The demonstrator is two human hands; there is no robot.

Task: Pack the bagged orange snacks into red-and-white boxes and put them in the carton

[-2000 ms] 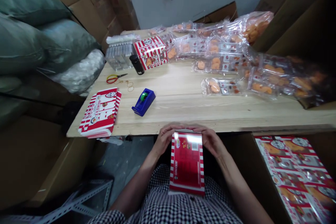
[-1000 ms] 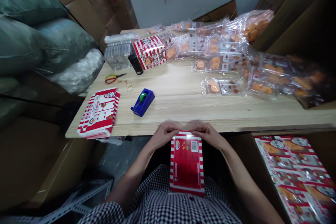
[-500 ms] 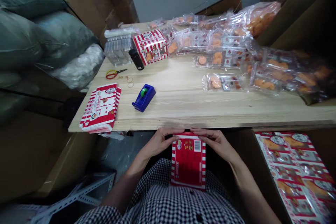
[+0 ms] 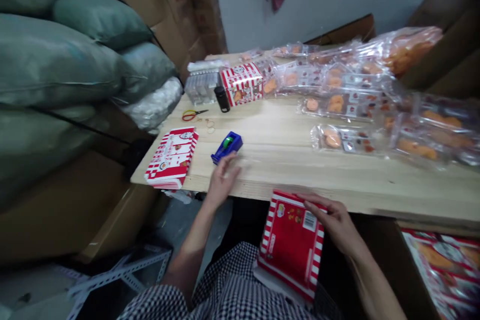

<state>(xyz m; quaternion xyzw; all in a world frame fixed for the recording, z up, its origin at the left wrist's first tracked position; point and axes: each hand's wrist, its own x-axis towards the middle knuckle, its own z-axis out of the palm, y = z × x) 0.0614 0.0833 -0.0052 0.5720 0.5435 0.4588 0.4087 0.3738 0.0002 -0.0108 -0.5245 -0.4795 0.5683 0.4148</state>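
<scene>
A red and white striped carton (image 4: 290,245) stands on my lap, tilted, its top end near the table's front edge. My right hand (image 4: 333,220) grips that top end with the fingers laid across it. My left hand (image 4: 222,180) is off the carton and stretched over the wooden table (image 4: 285,160), fingers apart and a little blurred, just in front of the blue tape dispenser (image 4: 227,147). It holds nothing.
A stack of flat striped cartons (image 4: 171,157) lies at the table's left corner. Scissors (image 4: 193,114), rubber bands, a dark bottle (image 4: 222,98) and an assembled striped box (image 4: 242,83) sit further back. Several clear snack packs (image 4: 345,139) cover the right side. Green sacks are piled on the left.
My left hand has let go of the carton and moved forward and left toward the tape dispenser. The carton now tilts, held by my right hand alone. The view has swung left.
</scene>
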